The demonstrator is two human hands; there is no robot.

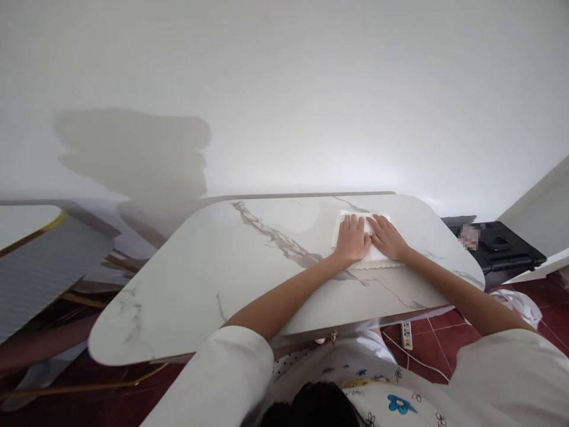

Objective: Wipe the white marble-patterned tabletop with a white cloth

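Observation:
A folded white cloth [340, 227] lies on the far right part of a white marble-patterned table [213, 279]. My left hand [352, 237] lies flat on the cloth, palm down, fingers slightly spread. My right hand [387, 236] rests flat beside it on the same cloth, fingertips pointing away from me. The two hands touch at the thumbs. Neither hand grips anything; both press on the cloth's top surface. Most of the cloth is hidden under the hands.
A black case [500, 249] sits off the table's right end. A white power strip [406, 335] with its cable lies on the red tiled floor [444, 344]. Another white tabletop [26, 222] with a gold edge stands at left. A white wall is behind.

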